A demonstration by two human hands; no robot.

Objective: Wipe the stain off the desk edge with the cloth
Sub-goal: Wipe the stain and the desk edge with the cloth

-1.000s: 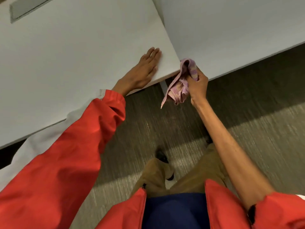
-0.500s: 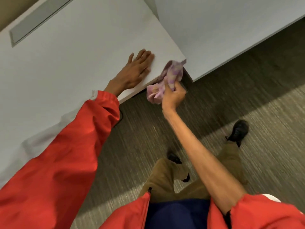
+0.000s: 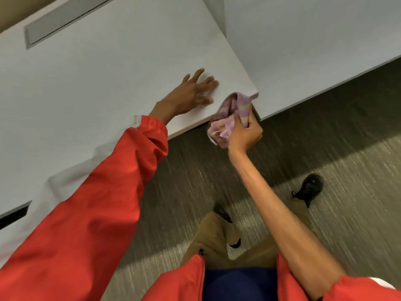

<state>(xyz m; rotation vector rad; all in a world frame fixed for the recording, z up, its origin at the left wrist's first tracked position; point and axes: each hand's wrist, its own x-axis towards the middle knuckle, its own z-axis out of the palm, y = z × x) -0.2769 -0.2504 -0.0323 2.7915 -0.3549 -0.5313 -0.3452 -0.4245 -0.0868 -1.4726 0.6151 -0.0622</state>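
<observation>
A white desk [image 3: 104, 88] fills the upper left. Its front edge runs down-left from a corner near the middle of the view. My right hand [image 3: 246, 132] is shut on a bunched pink and purple cloth [image 3: 230, 111], which presses against the desk edge just left of that corner. My left hand [image 3: 191, 92] lies flat on the desktop with fingers spread, a little left of the cloth. No stain shows; the cloth covers that stretch of edge.
A second white desk [image 3: 314, 46] stands to the right, separated by a narrow gap. A grey cable hatch [image 3: 69, 20] is set into the first desk at the back. Below lie grey carpet [image 3: 195, 181] and my black shoes [image 3: 310, 187].
My right hand has moved the cloth left along the desk edge from the corner, then a little back towards it. The left hand stays planted, its fingers now spread wider.
</observation>
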